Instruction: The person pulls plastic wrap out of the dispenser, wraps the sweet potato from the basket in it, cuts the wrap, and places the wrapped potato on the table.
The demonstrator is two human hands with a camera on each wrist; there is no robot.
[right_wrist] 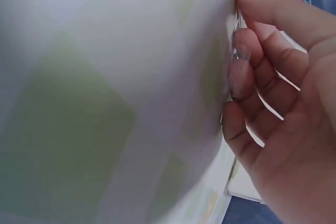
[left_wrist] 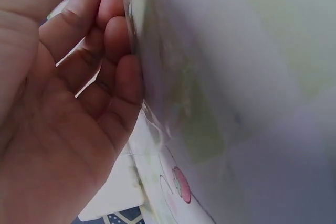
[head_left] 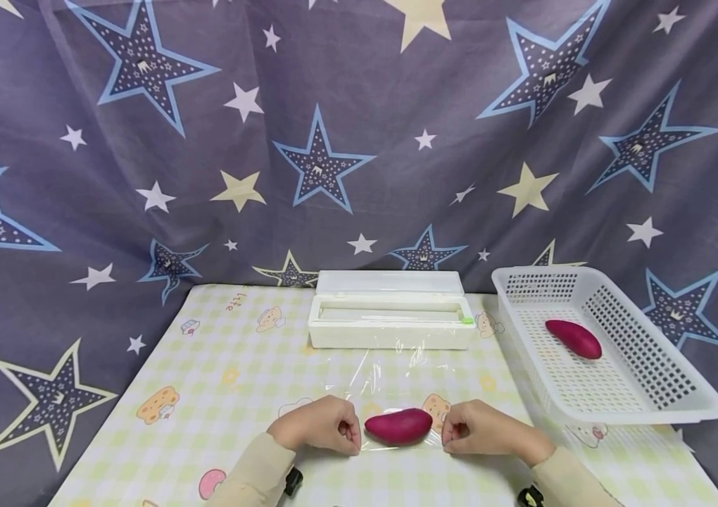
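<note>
A purple sweet potato (head_left: 399, 427) lies on a sheet of clear cling film (head_left: 368, 377) at the front of the table. The film runs back to a white cling film dispenser box (head_left: 391, 338), whose lid stands raised. My left hand (head_left: 324, 426) pinches the film's near edge left of the sweet potato, fingers curled. On the other side, my right hand (head_left: 486, 428) pinches the same edge. Both hands are apart from the sweet potato. In the left wrist view, film (left_wrist: 163, 72) shows at the fingertips; in the right wrist view, the thumb meets the fingers near the film edge.
To the right stands a white plastic basket (head_left: 638, 414) with a second sweet potato (head_left: 574, 339) in it. A checked tablecloth (head_left: 207, 380) with cartoon prints covers the table. Behind it hangs a dark curtain (head_left: 359, 84) with stars. A small green piece (head_left: 467, 321) sits at the box's right end.
</note>
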